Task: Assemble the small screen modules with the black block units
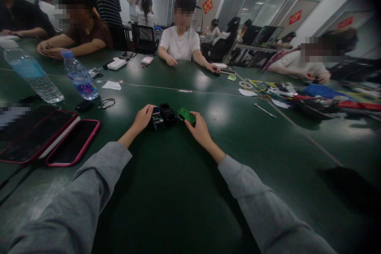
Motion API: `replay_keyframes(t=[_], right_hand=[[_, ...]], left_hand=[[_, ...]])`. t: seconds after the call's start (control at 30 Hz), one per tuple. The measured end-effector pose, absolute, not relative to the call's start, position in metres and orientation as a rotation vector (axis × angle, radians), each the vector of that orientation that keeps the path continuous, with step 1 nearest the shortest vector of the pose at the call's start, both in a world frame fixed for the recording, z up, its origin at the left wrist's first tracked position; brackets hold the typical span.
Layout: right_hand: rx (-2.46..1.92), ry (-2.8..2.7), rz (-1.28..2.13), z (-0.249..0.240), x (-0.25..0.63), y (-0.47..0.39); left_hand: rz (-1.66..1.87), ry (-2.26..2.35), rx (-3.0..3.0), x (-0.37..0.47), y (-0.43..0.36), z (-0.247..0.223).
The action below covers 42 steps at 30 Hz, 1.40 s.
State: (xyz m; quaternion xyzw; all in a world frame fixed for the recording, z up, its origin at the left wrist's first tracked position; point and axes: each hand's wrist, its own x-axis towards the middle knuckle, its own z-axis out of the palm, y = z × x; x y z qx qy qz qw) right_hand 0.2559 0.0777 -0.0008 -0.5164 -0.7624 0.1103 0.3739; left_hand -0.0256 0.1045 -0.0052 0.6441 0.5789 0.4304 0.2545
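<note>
Left hand (144, 118) half-curled on device half (157, 118), right hand (197, 127) angled inward, pinching green circuit board (186, 115)

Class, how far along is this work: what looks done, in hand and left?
Looks done: the green board is outside the black casing.
In hand: right hand holds that board; left hand holds the exposed circuit module by its edge.
Left: loose parts remain; how many steps, I cannot tell.
</note>
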Motion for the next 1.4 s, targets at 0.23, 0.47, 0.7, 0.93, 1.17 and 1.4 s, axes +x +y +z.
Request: replay_keyframes(t=[0.23,0.47,0.7,0.93,1.17,1.4], right_hand=[[-1.327,-1.957,0.289,-0.0007,0.2563,0.077],[-1.325,-1.952,0.253,-0.0034,0.2558,0.0799],[-1.339,-1.957,0.275,-0.0006,0.2554,0.078],[-1.34,-1.956,0.278,-0.0018,0.2558,0.0786],[-1.33,-1.959,0.282,-0.001,0.2562,0.0769],[-1.335,-1.97,0.258,0.0001,0.2551,0.0767]], left_hand=[[1.161,1.583,1.754,-0.0254,0.1047,-0.0058],[1.169,1.589,1.782,-0.0254,0.105,-0.0046],[1.169,1.584,1.773,-0.0254,0.1035,-0.0042],[1.162,1.598,1.767,-0.0254,0.1043,-0.0052],[1.158,1.596,1.765,-0.0258,0.1042,-0.0052],[1.171,1.586,1.782,-0.0251,0.1034,-0.0041]])
